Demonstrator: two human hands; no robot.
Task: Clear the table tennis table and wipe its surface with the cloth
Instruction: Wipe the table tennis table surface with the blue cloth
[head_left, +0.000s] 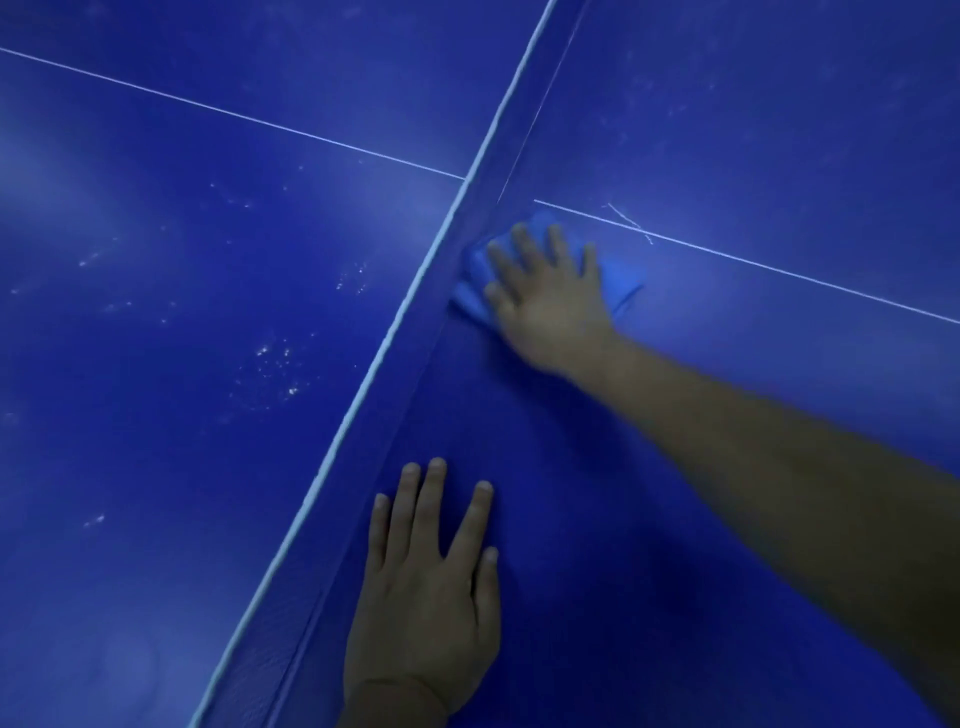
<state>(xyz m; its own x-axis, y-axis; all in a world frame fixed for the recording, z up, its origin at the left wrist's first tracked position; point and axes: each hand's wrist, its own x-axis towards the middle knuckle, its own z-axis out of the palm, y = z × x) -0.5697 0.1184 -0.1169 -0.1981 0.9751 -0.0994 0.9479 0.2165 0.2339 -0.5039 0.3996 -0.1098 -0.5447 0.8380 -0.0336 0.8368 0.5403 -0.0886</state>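
Wiping the blue bench beside the net

Right hand (545, 301) presses flat, fingers spread, on the blue cloth (618, 283) against the net (415, 332); left hand (431, 587) rests open on the bench (727, 156), nearer.

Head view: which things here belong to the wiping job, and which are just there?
Part of the job:
- blue cloth, pressed flat under the right hand
- table tennis table, the surface being wiped
- left hand, flat on the table

Just there:
- net
- white centre line
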